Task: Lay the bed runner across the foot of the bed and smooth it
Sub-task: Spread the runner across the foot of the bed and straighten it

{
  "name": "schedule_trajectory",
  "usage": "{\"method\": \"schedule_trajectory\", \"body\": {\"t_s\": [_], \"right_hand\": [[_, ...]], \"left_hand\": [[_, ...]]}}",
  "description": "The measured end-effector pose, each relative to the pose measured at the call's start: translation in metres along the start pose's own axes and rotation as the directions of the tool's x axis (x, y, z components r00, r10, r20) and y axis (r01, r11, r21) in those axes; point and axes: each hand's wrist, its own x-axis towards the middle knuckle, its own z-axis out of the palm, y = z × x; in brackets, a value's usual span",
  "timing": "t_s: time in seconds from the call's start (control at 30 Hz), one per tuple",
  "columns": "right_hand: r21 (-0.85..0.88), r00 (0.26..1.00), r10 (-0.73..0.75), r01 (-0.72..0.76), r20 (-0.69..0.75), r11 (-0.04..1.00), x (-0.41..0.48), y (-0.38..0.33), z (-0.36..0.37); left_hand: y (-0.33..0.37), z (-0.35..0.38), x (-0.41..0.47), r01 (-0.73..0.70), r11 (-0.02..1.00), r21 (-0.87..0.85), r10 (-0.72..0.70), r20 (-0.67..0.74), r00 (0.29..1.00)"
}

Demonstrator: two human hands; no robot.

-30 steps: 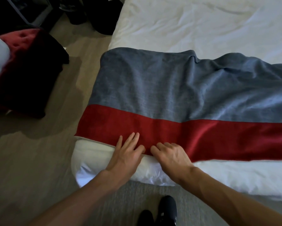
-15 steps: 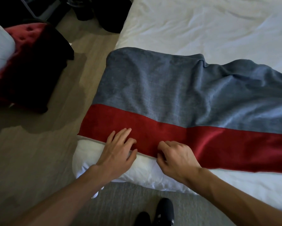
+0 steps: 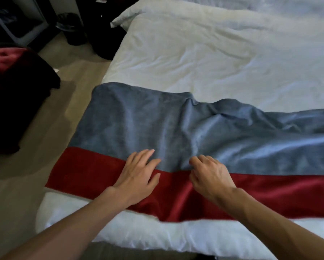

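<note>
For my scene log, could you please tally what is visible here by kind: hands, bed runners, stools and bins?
Hands: 2 (left hand, right hand)
Bed runner: 1
Red stool: 1
Dark bin: 1
Total: 5

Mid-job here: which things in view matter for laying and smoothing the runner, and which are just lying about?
Job:
grey-and-red fabric bed runner
white duvet-covered bed
left hand, flat on the runner
right hand, fingers bent on it

Lying about:
red tufted stool
black cloth draped over it
black waste bin
</note>
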Motion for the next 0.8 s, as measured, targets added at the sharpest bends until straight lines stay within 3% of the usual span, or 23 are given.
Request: {"method": "schedule_trajectory", "body": {"t_s": [0.57, 0.73, 0.8], "right_hand": [[-0.04, 0.997, 0.073, -0.071, 0.036, 0.997, 0.088, 0.237, -0.009], [0.201, 0.979, 0.187, -0.169, -0.076, 0.965, 0.141, 0.279, -0.012], [0.302, 0.968, 0.251, -0.235, -0.013, 0.924, 0.165, 0.295, -0.012]], "left_hand": [[0.119, 0.082, 0.222, 0.1, 0.994, 0.048, -0.106, 0.121, 0.987], [0.115, 0.09, 0.263, 0.063, 0.991, 0.121, -0.08, 0.14, 0.987], [0.109, 0.093, 0.28, 0.056, 0.991, 0.122, -0.073, 0.144, 0.987]]}}
